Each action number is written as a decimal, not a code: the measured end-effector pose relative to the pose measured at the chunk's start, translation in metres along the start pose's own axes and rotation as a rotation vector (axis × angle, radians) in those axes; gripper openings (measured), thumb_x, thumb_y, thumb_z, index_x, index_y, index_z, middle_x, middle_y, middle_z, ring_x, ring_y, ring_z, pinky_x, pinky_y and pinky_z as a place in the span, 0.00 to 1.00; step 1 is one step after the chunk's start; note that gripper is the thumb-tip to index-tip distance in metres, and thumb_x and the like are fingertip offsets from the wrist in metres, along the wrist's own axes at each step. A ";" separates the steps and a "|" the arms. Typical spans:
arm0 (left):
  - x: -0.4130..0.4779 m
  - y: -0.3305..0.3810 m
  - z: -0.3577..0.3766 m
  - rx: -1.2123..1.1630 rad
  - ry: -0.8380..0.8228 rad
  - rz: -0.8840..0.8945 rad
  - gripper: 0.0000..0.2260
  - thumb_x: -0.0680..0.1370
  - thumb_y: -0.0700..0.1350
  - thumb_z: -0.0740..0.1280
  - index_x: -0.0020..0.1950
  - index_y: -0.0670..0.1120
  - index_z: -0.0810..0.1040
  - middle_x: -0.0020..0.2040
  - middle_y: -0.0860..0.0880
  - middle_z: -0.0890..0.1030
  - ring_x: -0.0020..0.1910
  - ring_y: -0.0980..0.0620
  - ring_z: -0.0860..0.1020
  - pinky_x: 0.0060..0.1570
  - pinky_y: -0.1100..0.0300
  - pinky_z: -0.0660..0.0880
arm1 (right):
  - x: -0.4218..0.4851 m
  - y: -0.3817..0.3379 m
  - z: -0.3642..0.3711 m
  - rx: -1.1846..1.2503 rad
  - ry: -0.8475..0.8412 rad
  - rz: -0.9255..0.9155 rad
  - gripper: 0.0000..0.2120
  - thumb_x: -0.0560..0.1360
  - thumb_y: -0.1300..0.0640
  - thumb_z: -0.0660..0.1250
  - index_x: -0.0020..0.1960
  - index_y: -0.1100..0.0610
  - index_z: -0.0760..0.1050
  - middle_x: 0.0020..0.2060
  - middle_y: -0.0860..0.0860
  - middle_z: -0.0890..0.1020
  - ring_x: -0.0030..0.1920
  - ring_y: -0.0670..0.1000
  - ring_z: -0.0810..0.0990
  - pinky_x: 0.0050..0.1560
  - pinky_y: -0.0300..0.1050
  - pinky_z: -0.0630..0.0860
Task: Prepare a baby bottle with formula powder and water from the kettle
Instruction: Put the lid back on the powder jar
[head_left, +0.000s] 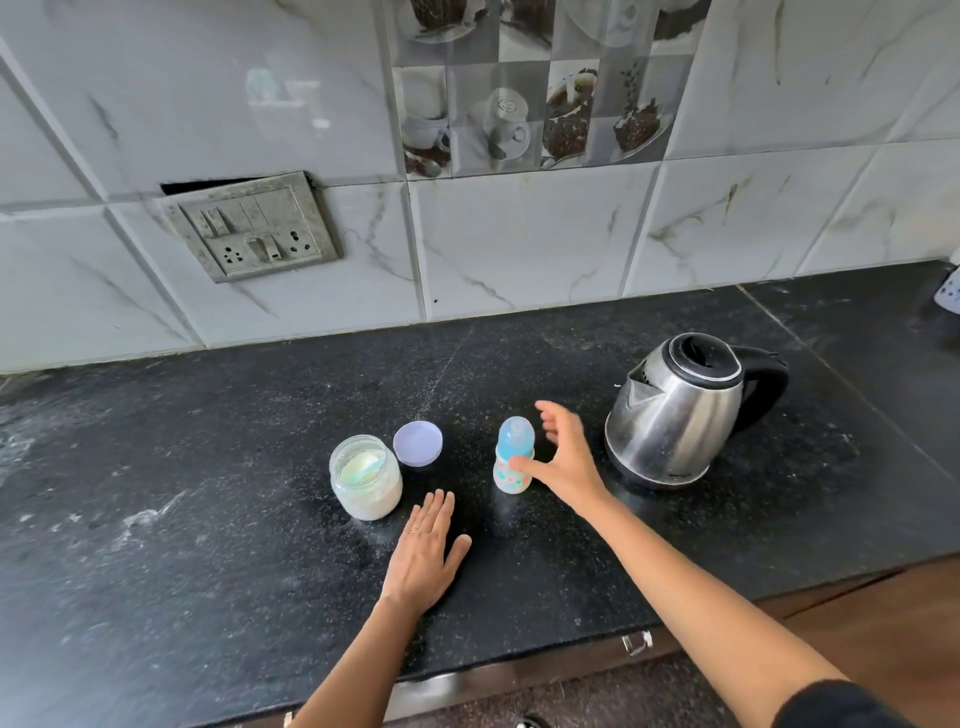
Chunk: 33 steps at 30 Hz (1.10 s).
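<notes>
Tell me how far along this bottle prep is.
Done: the formula jar is open, its lid lying beside it. In hand: the right hand spreads round the baby bottle, still capped; the left hand rests flat on the counter. Left: uncapping, powder, water from the kettle.

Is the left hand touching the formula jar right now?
Apart. The head view shows a strip of bare black counter between the left hand and the formula jar. The hand lies flat on the counter, holding nothing.
</notes>
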<state>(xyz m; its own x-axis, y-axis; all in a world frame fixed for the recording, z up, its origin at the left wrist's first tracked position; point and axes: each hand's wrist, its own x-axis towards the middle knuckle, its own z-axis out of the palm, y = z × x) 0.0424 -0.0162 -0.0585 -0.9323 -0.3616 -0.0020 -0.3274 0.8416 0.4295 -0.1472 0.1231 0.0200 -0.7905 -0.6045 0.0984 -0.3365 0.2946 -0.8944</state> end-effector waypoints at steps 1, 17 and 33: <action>-0.007 -0.002 -0.003 -0.023 0.020 0.024 0.41 0.73 0.70 0.34 0.77 0.45 0.54 0.76 0.49 0.54 0.75 0.56 0.48 0.72 0.64 0.37 | -0.009 -0.005 0.007 -0.020 0.155 -0.112 0.33 0.65 0.54 0.76 0.66 0.54 0.67 0.59 0.49 0.68 0.60 0.49 0.71 0.62 0.40 0.69; -0.043 -0.070 -0.065 -0.305 0.450 -0.429 0.30 0.68 0.58 0.74 0.63 0.45 0.70 0.59 0.48 0.75 0.61 0.49 0.71 0.62 0.54 0.68 | 0.051 -0.050 0.135 -0.542 -0.374 0.009 0.41 0.69 0.56 0.74 0.74 0.62 0.55 0.71 0.58 0.62 0.71 0.58 0.61 0.67 0.49 0.62; 0.001 -0.078 -0.103 -0.629 0.355 -0.241 0.36 0.59 0.63 0.75 0.64 0.61 0.67 0.60 0.63 0.75 0.61 0.61 0.72 0.60 0.60 0.69 | 0.074 -0.045 0.154 -0.661 -0.425 0.071 0.45 0.63 0.54 0.79 0.72 0.56 0.56 0.64 0.58 0.63 0.65 0.61 0.67 0.61 0.53 0.70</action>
<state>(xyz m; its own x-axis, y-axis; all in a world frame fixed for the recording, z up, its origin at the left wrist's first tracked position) 0.0822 -0.1231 0.0010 -0.7060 -0.7032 0.0837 -0.2677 0.3745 0.8878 -0.1117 -0.0484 0.0003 -0.6028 -0.7596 -0.2441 -0.6324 0.6414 -0.4344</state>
